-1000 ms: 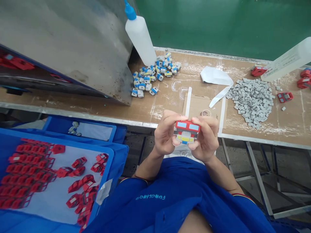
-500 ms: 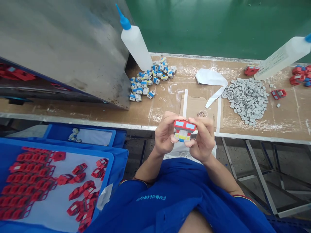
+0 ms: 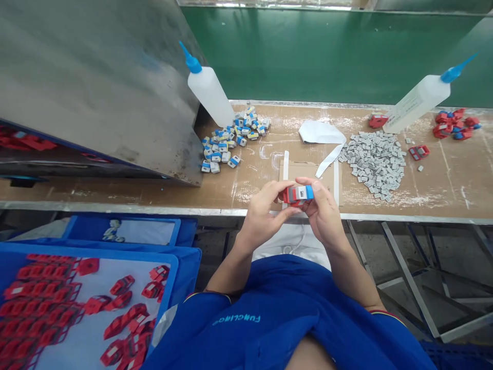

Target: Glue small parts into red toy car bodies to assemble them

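Between my two hands, just over the near table edge, is a small red toy robot body with a white and blue end turned to the right. My left hand is closed around its red left end, thumb below and fingers above. At the blue end, my right hand grips with its thumb and fingers. Fingers hide part of the toy. Beyond the hands lies a flat cardboard piece with white strips along its sides. A pile of small white, blue and yellow toy parts lies to the left, and small grey pieces are heaped to the right.
Two white bottles with blue nozzles, one left and one right, stand tilted at the back. A curled white strip lies between the piles. A metal box fills the left. Red parts sit in a blue tray.
The toy has been turned from its windowed front to its side, white and blue end rightward. Both hands have shifted their hold on it. The view has tilted up slightly.
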The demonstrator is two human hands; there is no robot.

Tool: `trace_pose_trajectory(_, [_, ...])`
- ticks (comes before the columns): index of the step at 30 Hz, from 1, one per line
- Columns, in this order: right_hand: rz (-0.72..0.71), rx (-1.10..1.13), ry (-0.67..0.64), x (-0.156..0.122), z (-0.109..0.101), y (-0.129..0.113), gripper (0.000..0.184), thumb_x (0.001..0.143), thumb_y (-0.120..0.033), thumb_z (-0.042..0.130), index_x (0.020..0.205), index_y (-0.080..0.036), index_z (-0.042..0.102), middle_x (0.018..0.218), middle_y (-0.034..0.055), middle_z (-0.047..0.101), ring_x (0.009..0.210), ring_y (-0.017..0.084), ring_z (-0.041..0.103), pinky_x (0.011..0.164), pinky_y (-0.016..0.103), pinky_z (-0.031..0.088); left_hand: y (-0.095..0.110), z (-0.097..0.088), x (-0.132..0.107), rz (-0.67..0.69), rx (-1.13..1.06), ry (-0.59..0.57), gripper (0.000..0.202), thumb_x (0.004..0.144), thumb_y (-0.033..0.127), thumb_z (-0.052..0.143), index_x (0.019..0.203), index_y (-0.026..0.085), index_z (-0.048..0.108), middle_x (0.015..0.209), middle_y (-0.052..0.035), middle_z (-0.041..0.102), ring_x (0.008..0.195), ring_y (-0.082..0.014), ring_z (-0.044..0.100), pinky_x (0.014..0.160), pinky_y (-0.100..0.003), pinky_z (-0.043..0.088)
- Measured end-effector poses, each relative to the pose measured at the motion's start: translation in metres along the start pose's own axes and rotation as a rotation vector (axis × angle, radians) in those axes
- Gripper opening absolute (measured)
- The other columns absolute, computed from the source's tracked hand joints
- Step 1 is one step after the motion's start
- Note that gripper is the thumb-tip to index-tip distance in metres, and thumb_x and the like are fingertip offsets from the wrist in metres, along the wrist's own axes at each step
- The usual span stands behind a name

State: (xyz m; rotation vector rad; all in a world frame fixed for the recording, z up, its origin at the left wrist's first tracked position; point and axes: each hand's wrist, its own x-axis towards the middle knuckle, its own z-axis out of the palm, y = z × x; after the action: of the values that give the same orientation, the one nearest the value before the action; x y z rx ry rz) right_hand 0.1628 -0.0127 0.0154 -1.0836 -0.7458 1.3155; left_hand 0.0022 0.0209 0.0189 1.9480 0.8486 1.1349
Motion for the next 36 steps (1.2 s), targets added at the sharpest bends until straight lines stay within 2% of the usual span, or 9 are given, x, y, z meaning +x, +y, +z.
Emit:
trace_pose_trajectory(4, [0.103, 0.049, -0.022, 0.003, 0.000, -0.019, 0.062, 0.098, -0.081, 0.057, 0.125, -0.026, 0.069, 0.091, 0.0012, 0.075, 0.068, 0.015, 0.070, 0.061, 0.028, 0.058, 0.006, -0.010, 0.025, -0.079, -0.014, -0.061, 0.032, 0.094, 0.036, 0.083, 0.122, 0.023, 0.073, 0.103, -0.0048, 0.079, 0.089, -0.0177, 0.072, 0.081, -0.030, 0.057])
trace_pose_trajectory(7, [0.015, -0.099, -0.016, -0.008, -0.014, -0.039, 0.059, 0.103, -0.074, 0.057, 0.143, -0.030, 0.062, 0.103, 0.0027, 0.077, 0.072, 0.015, 0.074, 0.067, 0.030, 0.062, -0.018, -0.013, 0.067, -0.204, -0.160, -0.052, 0.037, 0.089, 0.041, 0.084, 0.118, 0.021, 0.072, 0.102, -0.0053, 0.080, 0.089, -0.0184, 0.074, 0.080, -0.029, 0.058])
trace_pose_trajectory(10, [-0.112, -0.265, 0.047, -0.017, -0.050, -0.044, 0.051, 0.108, -0.059, 0.060, 0.151, -0.032, 0.058, 0.116, 0.0055, 0.078, 0.082, 0.017, 0.077, 0.078, 0.034, 0.065, -0.070, -0.003, 0.146, -0.299, -0.175, -0.017, 0.037, 0.083, 0.042, 0.086, 0.109, 0.019, 0.072, 0.101, -0.0058, 0.080, 0.091, -0.0193, 0.075, 0.083, -0.030, 0.058])
trace_pose_trajectory(16, [-0.162, -0.558, 0.608, 0.004, -0.144, 0.017, 0.056, 0.102, -0.064, 0.063, 0.135, -0.020, 0.067, 0.105, 0.0115, 0.081, 0.089, 0.025, 0.079, 0.085, 0.042, 0.066, -0.181, 0.044, 0.353, -0.511, 0.122, 0.194, 0.021, 0.081, 0.021, 0.084, 0.082, 0.019, 0.063, 0.089, -0.0053, 0.075, 0.089, -0.0211, 0.070, 0.088, -0.033, 0.053])
trace_pose_trajectory(21, [-0.100, -0.686, 0.682, -0.006, -0.172, 0.072, 0.061, 0.097, -0.072, 0.066, 0.127, -0.020, 0.075, 0.106, 0.0134, 0.085, 0.094, 0.030, 0.083, 0.086, 0.041, 0.066, -0.239, 0.067, 0.438, -0.543, 0.225, 0.261, 0.006, 0.097, 0.017, 0.067, 0.103, 0.019, 0.066, 0.112, -0.0097, 0.074, 0.108, -0.0219, 0.067, 0.099, -0.035, 0.054])
trace_pose_trajectory(26, [-0.087, -0.718, 0.810, -0.012, -0.168, 0.091, 0.063, 0.099, -0.075, 0.059, 0.123, -0.020, 0.077, 0.099, 0.0117, 0.086, 0.083, 0.027, 0.082, 0.081, 0.037, 0.065, -0.253, 0.052, 0.459, -0.618, 0.352, 0.223, 0.028, 0.103, 0.037, 0.070, 0.122, 0.016, 0.069, 0.133, -0.0110, 0.069, 0.124, -0.0264, 0.065, 0.108, -0.049, 0.056])
trace_pose_trajectory(30, [-0.130, -0.833, 0.796, -0.001, -0.170, 0.090, 0.066, 0.097, -0.079, 0.057, 0.118, -0.020, 0.079, 0.106, 0.0139, 0.086, 0.094, 0.031, 0.083, 0.089, 0.038, 0.063, -0.222, 0.030, 0.445, -0.608, 0.401, 0.124, 0.037, 0.102, 0.038, 0.073, 0.132, 0.017, 0.067, 0.143, -0.0126, 0.066, 0.133, -0.0297, 0.063, 0.116, -0.055, 0.053])
trace_pose_trajectory(33, [-0.139, -0.894, 0.701, 0.007, -0.177, 0.079, 0.072, 0.099, -0.081, 0.049, 0.118, -0.018, 0.079, 0.101, 0.0133, 0.086, 0.092, 0.031, 0.081, 0.088, 0.040, 0.060, -0.177, 0.007, 0.388, -0.548, 0.383, -0.005, 0.033, 0.098, 0.026, 0.073, 0.128, 0.013, 0.070, 0.135, -0.0165, 0.072, 0.130, -0.0302, 0.067, 0.117, -0.048, 0.052])
trace_pose_trajectory(36, [-0.144, -0.951, 0.609, 0.012, -0.183, 0.063, 0.077, 0.101, -0.080, 0.041, 0.123, -0.015, 0.077, 0.083, 0.0106, 0.082, 0.080, 0.029, 0.077, 0.078, 0.039, 0.056, -0.119, -0.036, 0.282, -0.508, 0.319, -0.143, 0.031, 0.097, 0.030, 0.073, 0.125, 0.017, 0.074, 0.125, -0.0127, 0.079, 0.118, -0.0275, 0.074, 0.108, -0.039, 0.057])
